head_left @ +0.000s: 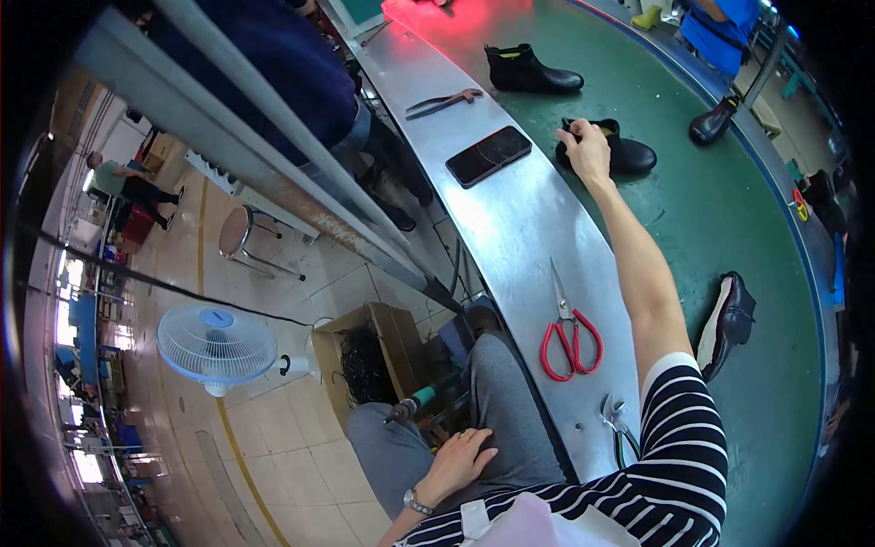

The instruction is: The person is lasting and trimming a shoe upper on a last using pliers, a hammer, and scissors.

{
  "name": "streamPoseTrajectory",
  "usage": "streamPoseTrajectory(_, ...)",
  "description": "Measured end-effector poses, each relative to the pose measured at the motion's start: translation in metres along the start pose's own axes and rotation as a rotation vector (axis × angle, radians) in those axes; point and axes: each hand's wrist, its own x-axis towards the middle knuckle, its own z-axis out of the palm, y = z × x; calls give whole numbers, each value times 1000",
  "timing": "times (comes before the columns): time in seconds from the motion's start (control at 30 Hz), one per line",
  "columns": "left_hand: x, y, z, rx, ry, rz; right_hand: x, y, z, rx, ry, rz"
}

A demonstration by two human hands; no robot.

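Black boot (631,157) unlifted on green bench (766,228), grip seemingly made: right hand (588,150), fingers apparently pinching it; left hand (458,467) on thigh (515,401), fingers loosely spread.

Right hand (588,155)'s got a boot (635,158) by its top, on the worktop (684,205). Second boot (529,75) sits just past that grip, a bit left. Left of the grip, on the ledge (501,242), there's a phone (489,157), pliers (444,103) beyond it. Scissors (575,350) lie back toward the body, cutters (614,415) nearer still. Shoe (731,319)'s behind and right. Left hand (458,465)'s well back, on the lap (515,410).
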Motion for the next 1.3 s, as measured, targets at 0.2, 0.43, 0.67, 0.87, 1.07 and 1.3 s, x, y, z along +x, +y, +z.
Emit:
streamPoseTrajectory(0.2,-25,-4,2,-42,200,162,-13,-3,-105,487,-101,137)
streamPoseTrajectory(0.43,-31,26,-38,-145,490,276,-107,-171,-256,802,-507,68)
streamPoseTrajectory(0.67,-45,51,-56,-640,421,583,-225,-253,-258,1076,-1097,168)
streamPoseTrajectory(0.87,-83,5,-7,-967,380,496,-298,-245,-206,991,-1093,173)
streamPoseTrajectory(1.07,-113,-26,25,-859,593,361,-333,-166,-198,560,-624,-34)
streamPoseTrajectory(1.3,-164,-81,26,-1362,781,-22,-414,-28,-273,-525,-496,-35)
